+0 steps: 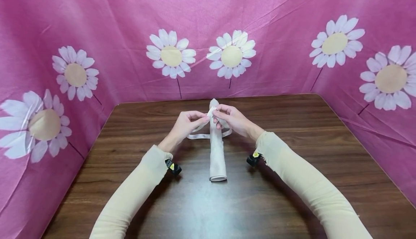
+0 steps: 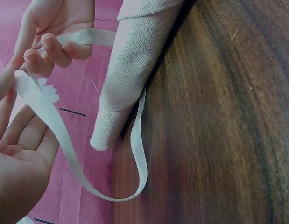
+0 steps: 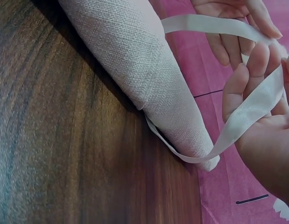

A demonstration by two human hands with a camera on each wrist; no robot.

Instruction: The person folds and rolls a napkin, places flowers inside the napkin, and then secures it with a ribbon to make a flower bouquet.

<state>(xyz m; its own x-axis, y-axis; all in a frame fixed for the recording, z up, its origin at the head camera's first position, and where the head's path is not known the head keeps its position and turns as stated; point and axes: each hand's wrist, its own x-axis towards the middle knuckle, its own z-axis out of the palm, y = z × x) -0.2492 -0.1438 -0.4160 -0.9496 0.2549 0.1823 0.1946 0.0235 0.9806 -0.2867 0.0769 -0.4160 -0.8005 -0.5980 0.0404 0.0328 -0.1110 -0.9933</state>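
Observation:
A rolled off-white cloth (image 1: 217, 152) lies lengthwise on the table, its narrow end pointing away. A white ribbon (image 1: 199, 136) passes under the roll, and its two sides rise in loose loops to the hands. Above the far part of the roll, my left hand (image 1: 186, 123) pinches the ribbon between thumb and forefinger. Close beside it, my right hand (image 1: 237, 120) also pinches the ribbon, with its other fingers curled below. In the left wrist view the ribbon (image 2: 69, 144) hangs slack beside the cloth. Exactly how the ribbon crosses between the fingertips is hidden.
The brown wooden table (image 1: 279, 195) reaches back to a pink curtain (image 1: 201, 8) with white daisies, which encloses the back and both sides. Small black wrist cameras hang under both cuffs, the left camera (image 1: 173, 167) and the right camera (image 1: 253, 159).

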